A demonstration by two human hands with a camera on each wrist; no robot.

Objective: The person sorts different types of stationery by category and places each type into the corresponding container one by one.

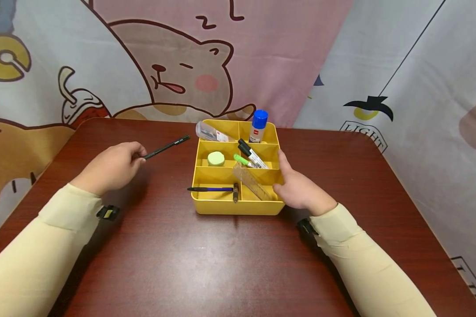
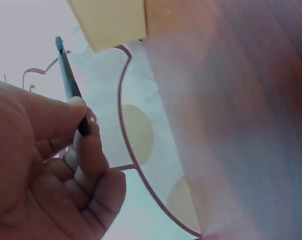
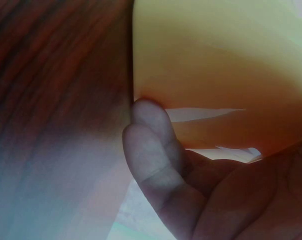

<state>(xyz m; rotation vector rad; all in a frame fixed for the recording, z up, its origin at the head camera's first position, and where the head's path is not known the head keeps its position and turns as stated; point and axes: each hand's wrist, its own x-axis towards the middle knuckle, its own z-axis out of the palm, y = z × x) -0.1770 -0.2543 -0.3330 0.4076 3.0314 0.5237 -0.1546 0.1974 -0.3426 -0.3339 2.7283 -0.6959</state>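
Observation:
My left hand (image 1: 113, 166) pinches a slim black pen (image 1: 166, 147) near one end between thumb and fingers, above the left side of the table. The pen (image 2: 68, 75) points up toward the yellow box in the left wrist view. My right hand (image 1: 303, 187) grips the right wall of the yellow compartment box (image 1: 238, 208), thumb over the rim. In the right wrist view, its fingers (image 3: 148, 150) lie along the outer wall (image 3: 206, 65); the thumb is hidden there.
The box holds a blue-capped glue stick (image 1: 258, 125), a clear plastic tube (image 1: 212, 132), a pale green round piece (image 1: 216, 159), black-capped markers (image 1: 254, 154), a clear ruler (image 1: 251, 181), a blue-black pen (image 1: 210, 189) and a small brown stick (image 1: 236, 193). A printed cloth (image 1: 281, 53) hangs behind the table.

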